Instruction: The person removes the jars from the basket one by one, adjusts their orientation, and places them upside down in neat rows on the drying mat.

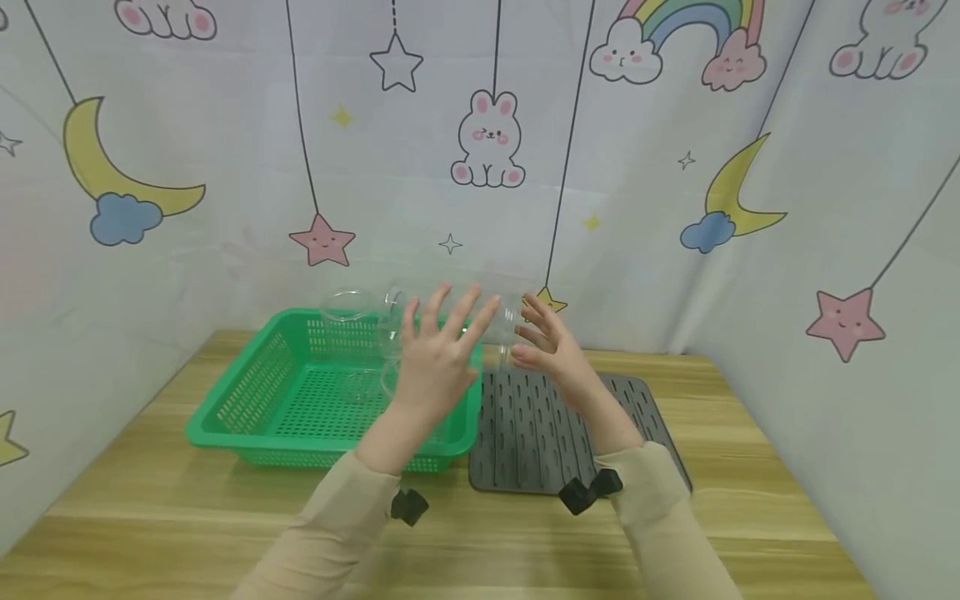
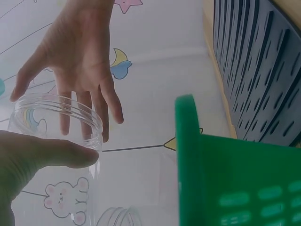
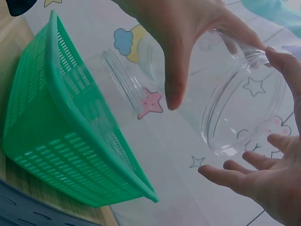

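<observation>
My left hand point(image 1: 435, 367) grips a clear wide-mouthed jar point(image 3: 207, 89), which lies sideways in the air over the right part of the green basket. Its threaded mouth point(image 2: 56, 106) points toward my right hand point(image 1: 558, 358). In the left wrist view, the left thumb point(image 2: 66, 153) lies along the jar just below the rim. The right hand is spread around the mouth end, its fingers point(image 3: 230, 179) extended and its thumb right at the rim. Another clear jar point(image 1: 347, 321) stands upright at the back of the basket.
The slotted green basket point(image 1: 288, 450) stands on the wooden table point(image 1: 480, 542), with more clear plastic inside it. To its right lies a dark grey ridged mat point(image 1: 525, 450). A white curtain point(image 1: 450, 200) printed with cartoons hangs behind the table and along both sides.
</observation>
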Demonstrator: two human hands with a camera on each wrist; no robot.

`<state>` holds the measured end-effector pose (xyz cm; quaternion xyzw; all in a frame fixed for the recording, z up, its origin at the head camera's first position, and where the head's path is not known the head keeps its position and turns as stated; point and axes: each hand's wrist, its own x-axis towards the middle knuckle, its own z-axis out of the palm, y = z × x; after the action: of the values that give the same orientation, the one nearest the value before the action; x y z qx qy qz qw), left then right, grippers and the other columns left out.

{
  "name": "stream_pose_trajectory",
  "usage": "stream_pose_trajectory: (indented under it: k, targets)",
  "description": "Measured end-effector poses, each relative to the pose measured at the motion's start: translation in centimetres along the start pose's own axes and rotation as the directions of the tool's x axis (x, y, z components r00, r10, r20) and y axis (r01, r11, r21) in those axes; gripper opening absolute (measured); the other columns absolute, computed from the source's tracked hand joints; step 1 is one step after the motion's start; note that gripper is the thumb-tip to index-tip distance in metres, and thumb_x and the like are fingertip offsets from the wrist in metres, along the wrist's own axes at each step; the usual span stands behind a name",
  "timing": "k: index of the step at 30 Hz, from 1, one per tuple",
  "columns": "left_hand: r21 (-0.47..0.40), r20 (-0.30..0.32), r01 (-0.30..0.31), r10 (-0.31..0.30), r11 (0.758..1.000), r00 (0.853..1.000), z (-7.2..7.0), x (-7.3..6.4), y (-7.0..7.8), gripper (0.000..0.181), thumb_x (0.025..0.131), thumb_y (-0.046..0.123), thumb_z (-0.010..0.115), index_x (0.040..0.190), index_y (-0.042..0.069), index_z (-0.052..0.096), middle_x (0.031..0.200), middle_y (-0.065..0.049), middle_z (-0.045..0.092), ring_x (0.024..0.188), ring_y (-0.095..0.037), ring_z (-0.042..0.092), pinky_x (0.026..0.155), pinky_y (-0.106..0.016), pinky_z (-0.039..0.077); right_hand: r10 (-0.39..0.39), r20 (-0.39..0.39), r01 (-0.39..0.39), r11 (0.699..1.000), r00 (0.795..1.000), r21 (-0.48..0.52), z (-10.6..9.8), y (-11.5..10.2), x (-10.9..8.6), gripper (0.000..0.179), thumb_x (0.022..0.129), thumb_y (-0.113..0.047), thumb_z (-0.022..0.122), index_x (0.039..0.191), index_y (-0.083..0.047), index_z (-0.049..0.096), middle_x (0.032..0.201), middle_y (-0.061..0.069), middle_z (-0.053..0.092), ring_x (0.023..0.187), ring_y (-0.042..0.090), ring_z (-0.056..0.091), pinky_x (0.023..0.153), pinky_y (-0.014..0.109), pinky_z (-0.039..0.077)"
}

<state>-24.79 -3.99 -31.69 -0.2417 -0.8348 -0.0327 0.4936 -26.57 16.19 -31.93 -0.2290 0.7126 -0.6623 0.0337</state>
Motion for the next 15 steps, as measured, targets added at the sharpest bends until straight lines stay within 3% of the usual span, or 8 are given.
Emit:
stream_pose_trajectory:
  k: [9,15]
  targets:
    - [-0.048,0.085,0.014,-0.01,0.999,0.996,-0.29,-0.12,0.42,0.105,0.054,0.025,0.097,0.145,0.021,0.046,0.151,-0.005,0.044,0.139,-0.037,0.034,0.11,-0.063,0.031,0.013,-0.033,-0.012,0.999,0.999,0.033,0.69,0.0,-0.14,0.115,0.072,-0.056,0.081,0.158,-0.019,0.014,0.163,0.013,0.011,0.146,0.038,0.023,0.11,0.061,0.036]
    - [-0.112,0.149,0.038,-0.021,0.993,0.989,-0.51,-0.01,0.41,0.115,0.052,0.032,0.097,0.15,0.021,0.038,0.158,-0.008,0.034,0.145,-0.039,0.025,0.114,-0.067,0.021,0.004,-0.077,-0.002,1.0,0.997,0.025,0.7,-0.12,-0.32,0.099,0.082,-0.037,0.078,0.157,-0.018,0.017,0.161,0.012,0.017,0.144,0.036,0.026,0.107,0.058,0.04]
